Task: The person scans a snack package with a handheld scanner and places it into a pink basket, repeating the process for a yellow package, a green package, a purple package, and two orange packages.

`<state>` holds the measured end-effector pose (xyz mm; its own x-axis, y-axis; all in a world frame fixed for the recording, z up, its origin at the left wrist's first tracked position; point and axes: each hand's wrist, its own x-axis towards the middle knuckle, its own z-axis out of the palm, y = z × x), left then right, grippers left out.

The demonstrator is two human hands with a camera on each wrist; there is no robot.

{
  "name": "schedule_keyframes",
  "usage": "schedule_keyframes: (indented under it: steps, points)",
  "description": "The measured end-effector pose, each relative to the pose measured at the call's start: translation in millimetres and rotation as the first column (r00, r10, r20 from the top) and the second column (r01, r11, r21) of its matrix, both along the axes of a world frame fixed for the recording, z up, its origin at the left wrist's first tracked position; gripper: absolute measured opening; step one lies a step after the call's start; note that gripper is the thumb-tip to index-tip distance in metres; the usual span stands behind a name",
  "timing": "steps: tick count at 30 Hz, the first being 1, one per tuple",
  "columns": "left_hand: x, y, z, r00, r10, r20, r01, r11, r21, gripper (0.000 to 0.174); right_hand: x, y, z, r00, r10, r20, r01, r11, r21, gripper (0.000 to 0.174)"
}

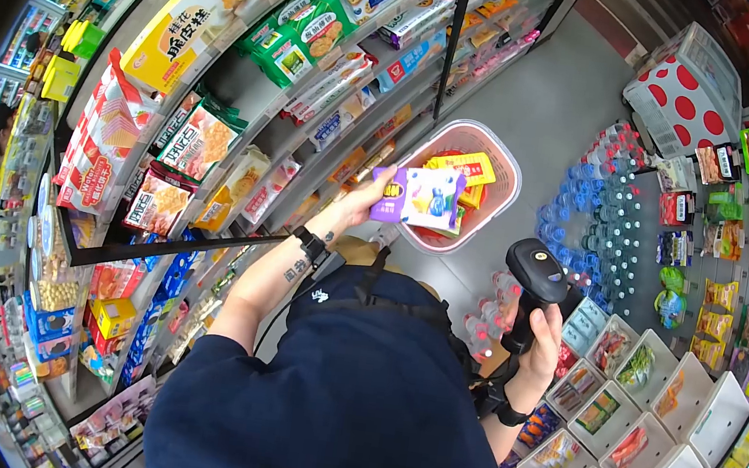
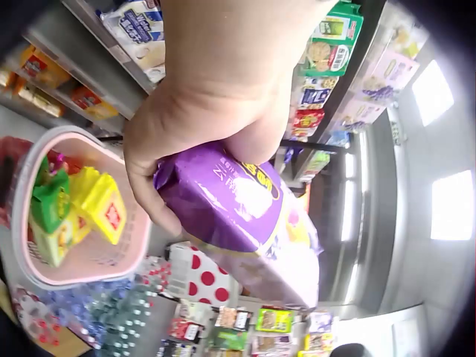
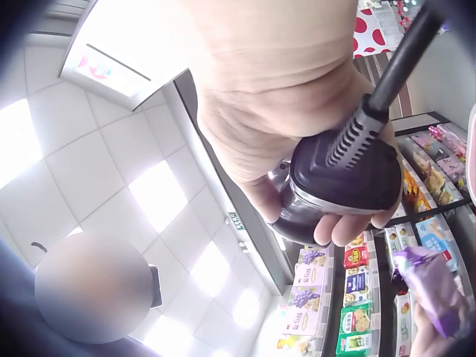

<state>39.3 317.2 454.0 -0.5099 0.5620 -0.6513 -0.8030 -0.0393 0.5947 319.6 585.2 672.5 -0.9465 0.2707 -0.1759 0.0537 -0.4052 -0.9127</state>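
A purple and white snack bag (image 1: 418, 196) is gripped at one end by my left hand (image 1: 366, 197), thumb and fingers around it. In the head view it overlaps the pink and white basket (image 1: 511, 171), in which yellow packets (image 1: 462, 167) and a green packet (image 2: 52, 199) lie. My right hand (image 1: 546, 339) grips a black handheld barcode scanner (image 1: 536, 271) by its handle, fingers curled round it. The scanner's cord (image 3: 405, 59) runs out of the handle's end in the right wrist view. Its head is up, to the right of the basket.
Shelves of boxed and bagged snacks (image 1: 198, 147) curve along the left. Bottles with blue and clear bodies (image 1: 588, 204) stand on the floor beyond the basket. A red-dotted white box (image 1: 687, 90) is at the back right, with white bins of snacks (image 1: 638, 444) nearer on the right.
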Motion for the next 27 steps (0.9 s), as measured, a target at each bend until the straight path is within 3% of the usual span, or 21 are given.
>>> schedule_keyframes:
  steps: [2,6,9,16,18,20,22,24,27]
  points:
    - [17.9,-3.3,-14.4,1.0,-0.012,-0.01,0.01,0.988,-0.155,0.066,9.1,4.9,0.6,1.0,0.014,0.024,-0.013,1.0,-0.021,0.059]
    - [38.6,-6.0,-34.4,1.0,0.02,0.001,-0.02,0.98,-0.197,0.069,29.1,15.1,0.0,0.999,0.026,0.038,-0.025,0.999,-0.037,0.059]
    - [45.2,-6.7,-44.6,0.993,0.092,0.078,-0.088,0.995,-0.05,0.072,40.0,20.8,-2.6,0.998,0.021,0.064,-0.019,0.999,-0.034,0.059]
    - [86.4,-9.6,-4.7,0.984,0.154,0.089,-0.157,0.987,0.033,0.079,44.7,36.0,-21.9,0.987,0.113,0.117,-0.107,0.992,-0.06,0.054]
    - [94.1,-14.0,-5.3,0.959,0.171,0.226,-0.208,0.967,0.148,0.076,42.2,41.3,-25.8,0.985,0.133,0.113,-0.131,0.991,-0.026,0.054]
    - [96.8,-17.2,-13.6,0.953,0.163,0.257,-0.207,0.967,0.151,0.084,38.0,46.9,-26.3,0.981,0.147,0.124,-0.147,0.989,-0.016,0.054]
    - [94.7,-23.2,-46.6,0.966,-0.092,0.243,-0.077,0.792,0.606,0.056,31.7,52.8,-27.1,0.977,0.161,0.14,-0.162,0.987,-0.004,0.054]
    - [98.7,-20.1,-68.2,0.945,-0.033,0.324,-0.138,0.861,0.49,0.099,27.9,56.3,-25.1,0.976,0.108,0.188,-0.116,0.993,0.032,0.054]
    - [103.7,-6.9,-73.3,0.901,-0.067,0.428,-0.218,0.784,0.582,0.095,14.9,63.5,-13.8,0.97,0.147,0.192,-0.152,0.988,0.009,0.056]
